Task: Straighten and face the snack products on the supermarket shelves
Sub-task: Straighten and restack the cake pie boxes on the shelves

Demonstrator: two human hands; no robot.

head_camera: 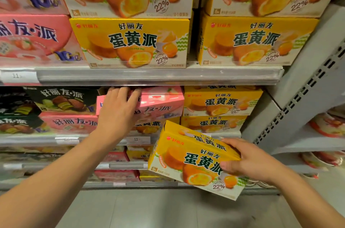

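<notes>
Two hands busy at the middle shelf [168, 139], one box each.
A tilted pink box [158, 104], sitting crooked atop the stacked boxes, is gripped along its top edge by the left hand [119, 110]; a yellow box [196, 160] is held off the shelf, slanted, by the right hand [248, 158] with fingers wrapped round its right end. Likely risk: the pink box could be tipped off the stack if pulled one-handed, or the yellow box dropped from its end grip.

Left hand [116, 112] gripping tilted pink box [160, 103] on shelf, right hand [252, 160] holding yellow box [192, 160]
</notes>
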